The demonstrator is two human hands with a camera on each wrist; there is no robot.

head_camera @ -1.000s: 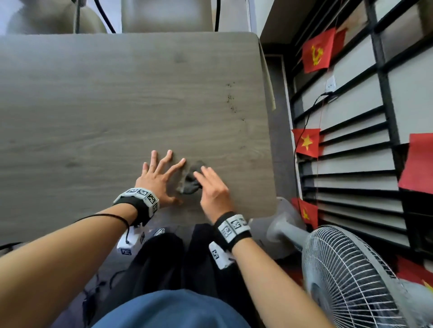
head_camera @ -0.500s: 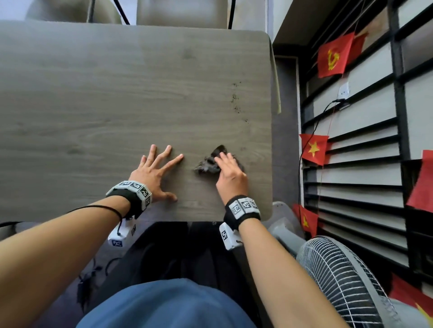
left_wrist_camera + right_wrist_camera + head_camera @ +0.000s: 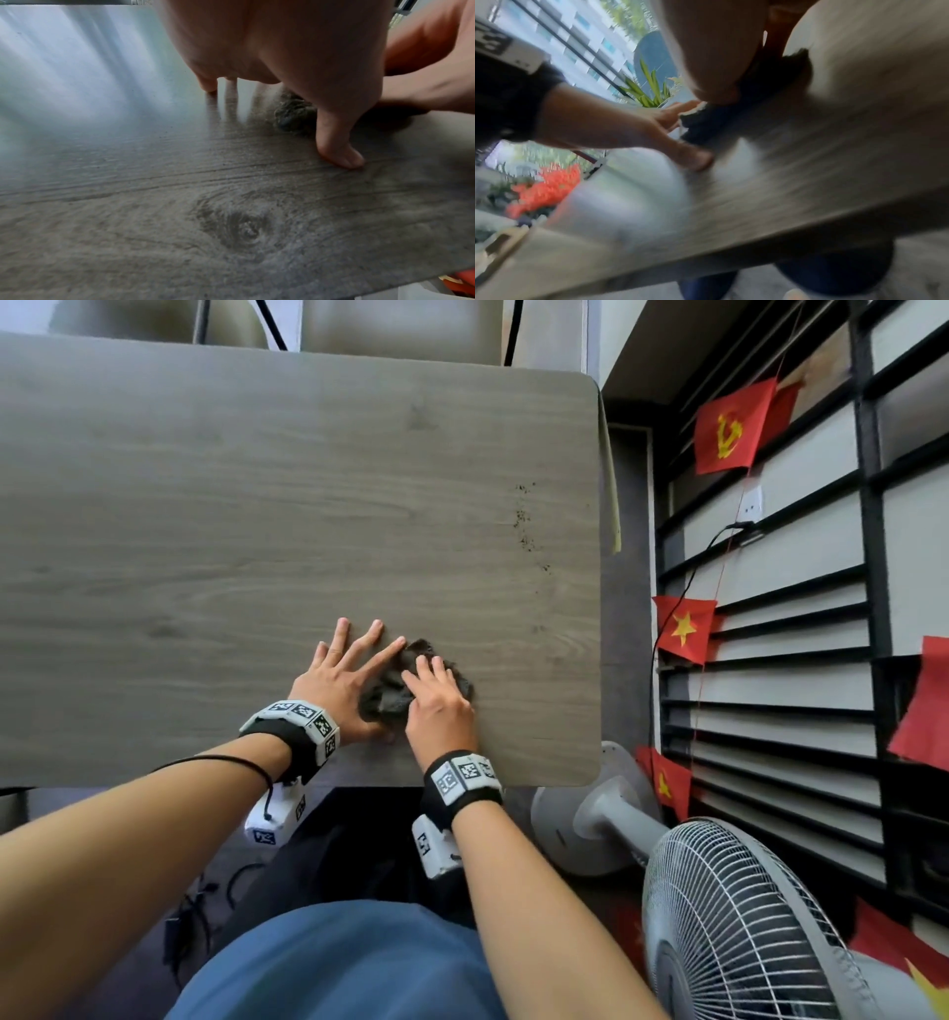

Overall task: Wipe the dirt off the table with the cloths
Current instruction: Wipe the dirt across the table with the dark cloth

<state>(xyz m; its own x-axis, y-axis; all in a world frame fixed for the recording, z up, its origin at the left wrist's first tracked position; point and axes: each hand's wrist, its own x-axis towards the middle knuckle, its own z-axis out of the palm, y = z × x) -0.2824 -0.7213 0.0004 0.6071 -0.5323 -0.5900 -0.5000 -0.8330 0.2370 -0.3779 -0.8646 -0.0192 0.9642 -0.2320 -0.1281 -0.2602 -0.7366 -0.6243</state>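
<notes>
A crumpled dark grey cloth (image 3: 390,695) lies on the grey wood-grain table (image 3: 257,505) near its front edge. My right hand (image 3: 436,690) lies on top of the cloth, its fingers stretched forward and pressing it down. My left hand (image 3: 349,665) rests flat on the table just left of it, fingers spread, with the index finger at the cloth's edge. Dark specks of dirt (image 3: 525,521) are scattered further back near the right edge. In the left wrist view the cloth (image 3: 293,115) shows behind my thumb (image 3: 339,152). The right wrist view is blurred, with the cloth (image 3: 706,121) under my palm.
The table's right edge (image 3: 600,608) drops to the floor beside a slatted wall hung with red flags (image 3: 734,428). A standing fan (image 3: 744,916) is at my lower right, below table height. Chair backs (image 3: 400,331) stand behind the far edge.
Half a second ago the cloth was under my right hand a little apart from my left hand. Now my right hand has slid it left against the left index finger. The left hand stayed flat.
</notes>
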